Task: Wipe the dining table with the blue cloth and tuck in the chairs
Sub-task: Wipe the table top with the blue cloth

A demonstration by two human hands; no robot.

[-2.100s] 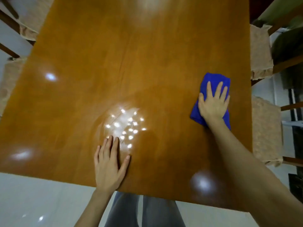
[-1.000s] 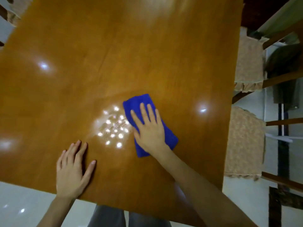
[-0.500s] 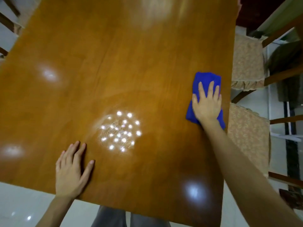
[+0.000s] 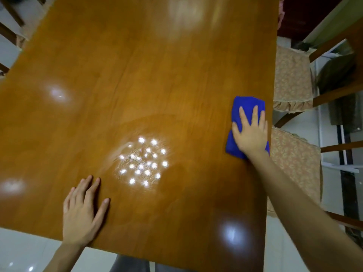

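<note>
The glossy brown dining table (image 4: 147, 85) fills most of the view. A folded blue cloth (image 4: 247, 104) lies flat at the table's right edge. My right hand (image 4: 250, 132) presses on the cloth with straight, spread fingers, covering its near half. My left hand (image 4: 83, 210) rests flat on the table close to the near edge, fingers straight. Two chairs with beige patterned seat cushions stand along the right side: a far chair (image 4: 292, 75) and a near chair (image 4: 294, 169), both partly under the table edge.
Dark wooden chair parts (image 4: 9, 34) show past the table's far left corner. Pale tiled floor (image 4: 25, 250) lies below the near edge, and my grey trousers (image 4: 129, 265) show at the bottom. Lamp reflections glare on the tabletop (image 4: 143, 161).
My right hand slid the blue cloth from the middle of the table to the right edge, where it now stays. My left hand shifted left along the near edge earlier and has since held still.
</note>
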